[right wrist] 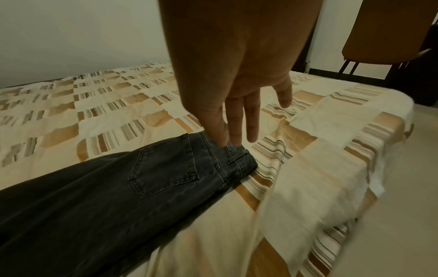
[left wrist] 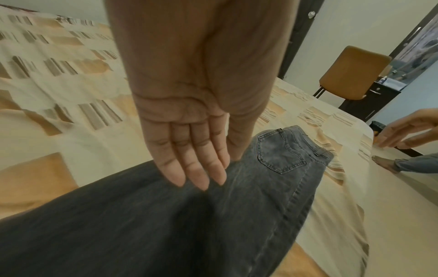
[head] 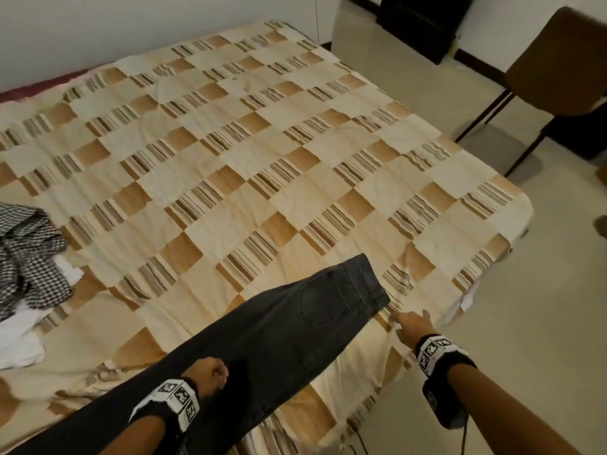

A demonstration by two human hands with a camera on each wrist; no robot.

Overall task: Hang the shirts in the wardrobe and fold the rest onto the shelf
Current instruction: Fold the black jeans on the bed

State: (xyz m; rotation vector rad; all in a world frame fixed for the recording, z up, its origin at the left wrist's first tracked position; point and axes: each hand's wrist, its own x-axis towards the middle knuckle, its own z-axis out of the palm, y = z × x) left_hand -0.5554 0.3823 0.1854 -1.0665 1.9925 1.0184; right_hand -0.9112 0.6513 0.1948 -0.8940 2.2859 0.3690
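Observation:
Dark grey jeans (head: 279, 339) lie folded lengthwise, diagonally across the near corner of the bed (head: 230, 142), back pocket up and waistband (right wrist: 239, 159) toward the bed's right edge. My left hand (head: 210, 372) is over the jeans' thigh part; in the left wrist view its fingers (left wrist: 196, 176) are straight, their tips touching the denim (left wrist: 166, 224). My right hand (head: 412, 323) is open beside the waistband corner, and its fingertips (right wrist: 225, 136) touch the waistband's edge. A checked black-and-white shirt (head: 29, 257) and a white garment (head: 19, 343) lie crumpled at the bed's left side.
The checkered beige and tan bedcover spreads across most of the view, with a white wall behind it. A brown chair (head: 558, 67) stands on the pale floor (head: 525, 323) to the right of the bed. A dark cabinet (head: 423, 21) stands at the far end.

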